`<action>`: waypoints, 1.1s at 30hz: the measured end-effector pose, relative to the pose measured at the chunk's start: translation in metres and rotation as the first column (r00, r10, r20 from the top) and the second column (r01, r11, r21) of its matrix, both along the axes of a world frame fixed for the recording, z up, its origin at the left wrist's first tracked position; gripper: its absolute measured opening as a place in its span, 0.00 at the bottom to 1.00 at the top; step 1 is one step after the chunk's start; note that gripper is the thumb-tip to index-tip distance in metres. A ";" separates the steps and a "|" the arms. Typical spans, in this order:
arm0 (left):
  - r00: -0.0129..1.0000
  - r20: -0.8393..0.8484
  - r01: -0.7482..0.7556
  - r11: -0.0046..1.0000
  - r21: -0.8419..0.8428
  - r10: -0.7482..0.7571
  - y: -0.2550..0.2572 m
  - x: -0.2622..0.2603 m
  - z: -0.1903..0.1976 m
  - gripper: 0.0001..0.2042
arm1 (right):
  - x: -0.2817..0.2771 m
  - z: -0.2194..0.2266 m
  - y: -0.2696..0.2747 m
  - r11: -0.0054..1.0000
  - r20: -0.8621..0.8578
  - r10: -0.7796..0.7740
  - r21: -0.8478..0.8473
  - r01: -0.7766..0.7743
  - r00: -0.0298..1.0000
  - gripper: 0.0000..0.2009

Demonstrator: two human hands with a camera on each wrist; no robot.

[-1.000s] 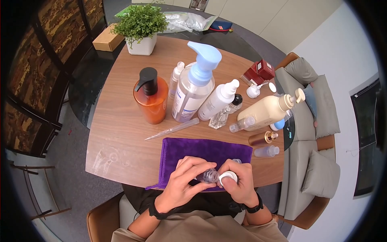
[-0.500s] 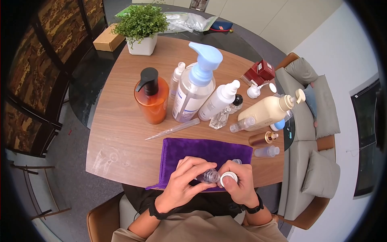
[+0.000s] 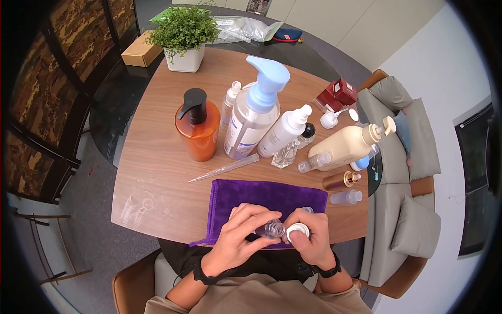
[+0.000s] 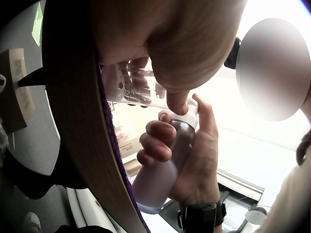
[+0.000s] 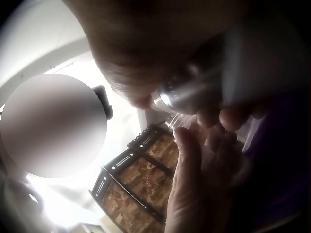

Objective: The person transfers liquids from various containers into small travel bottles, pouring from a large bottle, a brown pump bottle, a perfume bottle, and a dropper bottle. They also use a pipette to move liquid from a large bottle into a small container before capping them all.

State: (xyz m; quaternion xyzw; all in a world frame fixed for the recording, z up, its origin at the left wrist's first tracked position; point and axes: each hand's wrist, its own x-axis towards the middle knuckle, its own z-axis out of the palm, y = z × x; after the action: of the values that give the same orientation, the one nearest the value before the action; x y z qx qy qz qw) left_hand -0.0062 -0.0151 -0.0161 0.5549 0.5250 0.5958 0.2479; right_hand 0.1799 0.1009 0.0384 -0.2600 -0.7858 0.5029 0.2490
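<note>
In the head view my left hand [image 3: 243, 229] grips a small clear bottle [image 3: 275, 228], tilted so its threaded, capless mouth faces right. My right hand [image 3: 315, 234] holds a second bottle, whose white top [image 3: 298, 232] sits close beside that mouth, with the right thumb over it. The left wrist view shows this second bottle [image 4: 156, 183] as see-through with pale lilac contents, the right fingers [image 4: 156, 141] curled round it. Both hands are above the front edge of a purple cloth [image 3: 261, 196]. In the right wrist view the second bottle [image 5: 194, 92] looks dark and blurred.
Behind the cloth stand an amber pump bottle [image 3: 197, 136], a large blue-topped pump bottle [image 3: 251, 125], a white bottle [image 3: 282, 133] and a cream pump bottle [image 3: 342, 146]. A clear pipette [image 3: 225, 167] lies in front of them. Small bottles [image 3: 346, 197] lie at the right edge.
The white top in my right hand has shifted very slightly to the right, with the thumb on it. My left hand and its bottle have stayed in place.
</note>
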 end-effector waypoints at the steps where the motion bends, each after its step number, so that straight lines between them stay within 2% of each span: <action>1: 1.000 0.000 0.001 1.000 -0.003 -0.001 0.000 0.000 0.000 0.27 | 0.000 0.001 0.000 1.000 0.000 0.000 0.000 0.000 1.000 0.12; 7: 1.000 -0.008 0.008 1.000 0.000 -0.008 0.000 0.000 0.001 0.26 | -0.001 0.001 -0.001 1.000 0.034 0.004 0.020 -0.005 0.999 0.11; 10: 1.000 -0.008 0.014 1.000 0.013 -0.014 0.000 -0.001 -0.004 0.27 | 0.007 -0.002 0.002 1.000 0.010 0.000 -0.013 0.001 1.000 0.12; 11: 1.000 -0.009 0.010 1.000 0.016 -0.010 -0.001 0.000 -0.004 0.27 | 0.010 0.002 0.004 0.998 0.057 0.041 -0.040 -0.039 0.998 0.11; 13: 0.992 0.124 -0.027 1.000 -0.004 0.027 -0.002 0.003 -0.005 0.27 | 0.016 0.012 0.007 0.994 0.099 0.093 -0.065 -0.087 0.991 0.11; 14: 0.992 0.121 -0.035 0.999 -0.002 0.035 -0.004 0.006 -0.008 0.27 | 0.019 0.020 0.007 0.988 0.093 0.143 -0.076 -0.136 0.985 0.12; 16: 0.938 0.340 -0.050 0.997 -0.059 0.067 -0.007 0.009 -0.012 0.26 | 0.023 0.034 0.014 0.975 0.085 0.214 -0.078 -0.208 0.973 0.16; 17: 0.972 0.229 -0.048 0.999 -0.010 0.049 -0.005 0.006 -0.010 0.25 | 0.028 0.039 0.019 0.965 0.167 0.252 0.033 -0.261 0.953 0.20; 19: 0.982 0.182 -0.056 0.998 0.029 0.050 -0.003 0.004 -0.007 0.25 | 0.034 0.050 0.026 0.925 0.308 0.257 0.195 -0.325 0.916 0.27; 20: 0.990 0.134 -0.053 0.997 0.061 0.045 -0.003 0.002 -0.006 0.25 | 0.038 0.052 0.030 0.921 0.305 0.263 0.201 -0.332 0.915 0.27; 21: 0.981 0.195 -0.025 0.998 0.059 0.013 -0.006 0.003 -0.012 0.27 | 0.042 0.053 0.033 0.935 0.301 0.221 0.204 -0.289 0.928 0.29; 22: 0.982 0.188 -0.034 0.997 0.064 0.021 -0.011 0.002 -0.015 0.27 | 0.043 0.053 0.035 0.947 0.296 0.179 0.206 -0.246 0.938 0.30; 23: 0.984 0.172 -0.071 0.991 0.118 0.050 -0.015 0.000 -0.018 0.26 | 0.039 0.051 0.034 0.964 0.237 0.121 0.203 -0.171 0.964 0.29; 24: 0.985 0.156 -0.102 0.980 0.173 0.076 -0.018 -0.003 -0.019 0.26 | 0.029 0.055 0.032 0.962 0.227 0.124 0.211 -0.173 0.966 0.29; 26: 0.985 0.129 -0.141 0.967 0.214 0.115 -0.023 -0.006 -0.018 0.29 | 0.000 0.065 0.025 0.937 0.139 0.080 0.327 -0.122 0.987 0.27; 28: 0.946 0.287 -0.231 0.935 0.270 0.151 -0.036 -0.010 -0.011 0.26 | -0.028 0.065 0.024 0.920 0.106 0.165 0.342 -0.192 0.981 0.28; 30: 0.948 0.248 -0.267 0.919 0.289 0.198 -0.047 -0.016 -0.009 0.27 | -0.060 0.064 0.023 0.936 0.060 0.233 0.257 -0.240 0.971 0.28; 33: 0.943 0.208 -0.312 0.911 0.269 0.261 -0.065 -0.022 -0.008 0.28 | -0.101 0.054 0.017 0.906 0.042 0.352 0.235 -0.351 0.935 0.27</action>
State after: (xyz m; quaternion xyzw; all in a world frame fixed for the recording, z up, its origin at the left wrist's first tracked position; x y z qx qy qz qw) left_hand -0.0278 -0.0802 -0.0240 0.4505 0.4821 0.7427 0.1144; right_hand 0.0792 0.1179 0.0923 -0.0821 -0.8744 0.4413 0.1843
